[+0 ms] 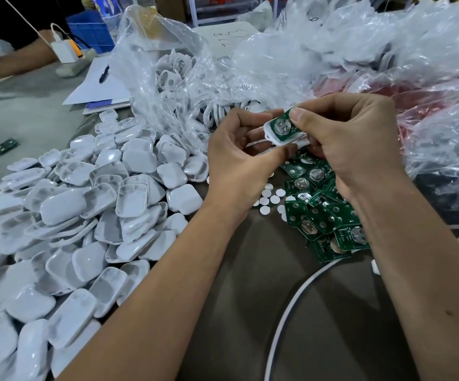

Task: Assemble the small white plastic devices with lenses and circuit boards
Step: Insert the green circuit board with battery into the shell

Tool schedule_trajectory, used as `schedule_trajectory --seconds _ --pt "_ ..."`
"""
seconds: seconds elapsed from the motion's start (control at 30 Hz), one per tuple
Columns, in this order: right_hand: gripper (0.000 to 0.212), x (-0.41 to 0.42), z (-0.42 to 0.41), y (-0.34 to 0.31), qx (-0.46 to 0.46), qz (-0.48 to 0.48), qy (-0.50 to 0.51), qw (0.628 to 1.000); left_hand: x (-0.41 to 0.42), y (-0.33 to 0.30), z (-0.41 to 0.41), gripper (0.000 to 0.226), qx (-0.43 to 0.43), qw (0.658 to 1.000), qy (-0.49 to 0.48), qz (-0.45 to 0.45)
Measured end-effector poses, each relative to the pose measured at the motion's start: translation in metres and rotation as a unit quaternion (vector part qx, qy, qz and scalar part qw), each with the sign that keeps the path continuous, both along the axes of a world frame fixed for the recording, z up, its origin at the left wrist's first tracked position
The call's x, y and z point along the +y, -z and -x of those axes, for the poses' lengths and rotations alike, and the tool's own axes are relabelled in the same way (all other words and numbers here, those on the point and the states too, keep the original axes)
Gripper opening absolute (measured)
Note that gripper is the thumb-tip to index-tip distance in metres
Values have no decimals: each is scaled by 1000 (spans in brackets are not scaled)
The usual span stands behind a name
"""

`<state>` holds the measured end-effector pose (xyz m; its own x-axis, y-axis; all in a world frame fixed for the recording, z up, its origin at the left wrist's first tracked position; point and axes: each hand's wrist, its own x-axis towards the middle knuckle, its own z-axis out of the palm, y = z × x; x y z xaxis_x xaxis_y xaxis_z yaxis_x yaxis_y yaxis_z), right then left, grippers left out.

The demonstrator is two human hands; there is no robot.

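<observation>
White shell (283, 138) with a green circuit board (283, 125) sits between both hands. Left hand (239, 166) grips the shell; right hand (352, 144) pinches the board.

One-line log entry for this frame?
step: seating circuit board in white shell | left hand: holds shell | right hand: presses board | spare boards: heaped below

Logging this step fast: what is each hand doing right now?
Left hand: grips the white shell.
Right hand: thumb presses the green circuit board into that shell.
</observation>
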<state>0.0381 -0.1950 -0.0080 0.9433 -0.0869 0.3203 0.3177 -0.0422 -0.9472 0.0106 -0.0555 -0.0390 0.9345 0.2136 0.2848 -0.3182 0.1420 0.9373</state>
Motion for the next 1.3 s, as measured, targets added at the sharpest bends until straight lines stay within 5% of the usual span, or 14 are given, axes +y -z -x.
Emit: schedule_trajectory --seconds 0.5,0.8,1.3 --pt "13 3 -1 1 -42 137 48 989 2 2 -3 43 2 1000 -8 3" --pt "17 1 -3 4 -22 143 43 989 5 3 -4 39 -10 1000 3 -2" --pt "5 -4 1 0 -50 176 -24 983 24 4 -9 47 26 989 137 38"
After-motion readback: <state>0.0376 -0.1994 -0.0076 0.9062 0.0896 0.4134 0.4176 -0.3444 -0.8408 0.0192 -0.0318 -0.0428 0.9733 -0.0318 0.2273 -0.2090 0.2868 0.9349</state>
